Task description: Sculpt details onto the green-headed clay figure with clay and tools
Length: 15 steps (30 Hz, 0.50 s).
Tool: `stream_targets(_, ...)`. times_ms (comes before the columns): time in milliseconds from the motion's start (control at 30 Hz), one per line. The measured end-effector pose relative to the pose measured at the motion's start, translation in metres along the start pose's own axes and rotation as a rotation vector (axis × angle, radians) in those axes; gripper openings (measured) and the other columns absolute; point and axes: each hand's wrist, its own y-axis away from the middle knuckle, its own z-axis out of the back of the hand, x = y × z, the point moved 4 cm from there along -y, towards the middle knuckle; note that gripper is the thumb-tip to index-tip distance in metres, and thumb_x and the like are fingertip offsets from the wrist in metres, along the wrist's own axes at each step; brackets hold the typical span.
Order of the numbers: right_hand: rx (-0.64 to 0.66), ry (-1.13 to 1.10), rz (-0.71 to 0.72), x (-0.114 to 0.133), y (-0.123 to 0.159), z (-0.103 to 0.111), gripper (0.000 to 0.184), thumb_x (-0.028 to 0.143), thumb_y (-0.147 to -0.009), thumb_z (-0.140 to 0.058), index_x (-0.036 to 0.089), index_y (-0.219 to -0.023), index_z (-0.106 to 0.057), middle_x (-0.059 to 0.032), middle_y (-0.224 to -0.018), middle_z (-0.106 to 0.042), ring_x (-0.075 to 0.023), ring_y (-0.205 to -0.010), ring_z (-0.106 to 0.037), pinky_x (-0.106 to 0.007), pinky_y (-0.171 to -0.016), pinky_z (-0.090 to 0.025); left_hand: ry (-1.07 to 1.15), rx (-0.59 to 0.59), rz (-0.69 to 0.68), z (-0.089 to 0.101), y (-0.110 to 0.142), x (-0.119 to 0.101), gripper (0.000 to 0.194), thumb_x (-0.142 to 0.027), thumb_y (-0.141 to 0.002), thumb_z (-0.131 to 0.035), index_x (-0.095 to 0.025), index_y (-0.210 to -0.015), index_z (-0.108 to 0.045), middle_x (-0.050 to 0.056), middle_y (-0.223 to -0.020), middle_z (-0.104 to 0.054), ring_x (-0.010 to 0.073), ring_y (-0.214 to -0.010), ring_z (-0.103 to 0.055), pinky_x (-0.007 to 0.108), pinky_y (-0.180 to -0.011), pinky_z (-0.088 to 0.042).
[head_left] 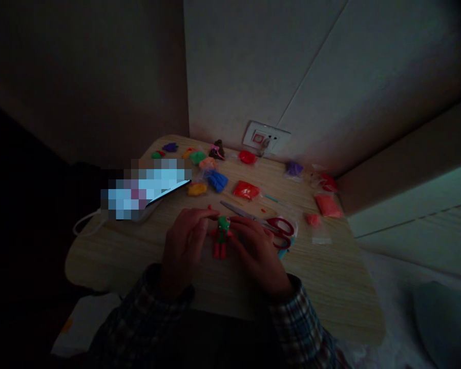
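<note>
A small clay figure (222, 237) with a green head, a green front and red arms and legs is between my hands, near the table's front. Whether it stands or lies flat is hard to tell in the dim light. My left hand (184, 246) curves around its left side, fingers apart, index fingertip close to the head. On the other side, my right hand (259, 251) has its fingers stretched toward the head and arm; contact is unclear. Just beyond the right hand, red-handled scissors (279, 226) lie with the blades partly spread, pointing left.
On the wooden table (330, 287), a phone (149, 189) with a blurred screen leans at left beside a white cable (85, 225). Several bagged clay lumps lie behind, including red (246, 190), blue (217, 180) and pink (328, 205). A brown clay piece (218, 149) stands near the wall socket (266, 137).
</note>
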Motion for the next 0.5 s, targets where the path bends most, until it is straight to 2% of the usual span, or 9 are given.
stream_targets(167,-0.011,-0.019,0.016,0.001,0.0,-0.001,0.027,0.025,-0.088,-0.06,0.023,-0.115,-0.063,-0.0082,-0.125,-0.064,-0.0281,-0.118,-0.056,-0.049,-0.098,-0.035,0.037,-0.014,0.068,-0.002,-0.001,0.005,0.029,-0.03,-0.097,-0.038,-0.022,-0.099,-0.066,0.006,-0.101,-0.071,0.0222,-0.098,-0.064,0.037,-0.09,-0.05)
stream_targets(333,-0.053,-0.042,0.014,0.009,-0.006,-0.003,0.029,0.023,-0.08,-0.07,0.022,-0.109,-0.063,-0.008,-0.115,-0.068,-0.0304,-0.113,-0.059,-0.051,-0.094,-0.036,0.119,0.063,0.053,-0.005,0.001,0.003,0.026,-0.032,-0.096,-0.042,-0.023,-0.102,-0.065,0.004,-0.1,-0.071,0.0207,-0.098,-0.065,0.035,-0.089,-0.051)
stream_targets(400,-0.094,-0.117,0.011,0.01,-0.008,0.0,0.021,0.027,-0.081,-0.069,0.021,-0.101,-0.066,-0.0078,-0.107,-0.07,-0.0291,-0.106,-0.062,-0.049,-0.093,-0.039,0.15,0.063,0.063,-0.005,0.001,0.003,0.028,-0.032,-0.097,-0.04,-0.021,-0.104,-0.065,0.005,-0.102,-0.071,0.0201,-0.098,-0.065,0.034,-0.09,-0.051)
stream_targets(500,-0.185,-0.383,-0.049,0.002,-0.009,0.009,0.018,0.037,-0.084,-0.065,0.022,-0.095,-0.068,-0.0065,-0.101,-0.073,-0.0253,-0.099,-0.065,-0.044,-0.09,-0.046,0.183,0.017,0.136,-0.004,0.0,0.007,0.03,-0.032,-0.097,-0.039,-0.018,-0.105,-0.064,0.007,-0.105,-0.072,0.0199,-0.101,-0.065,0.034,-0.089,-0.051)
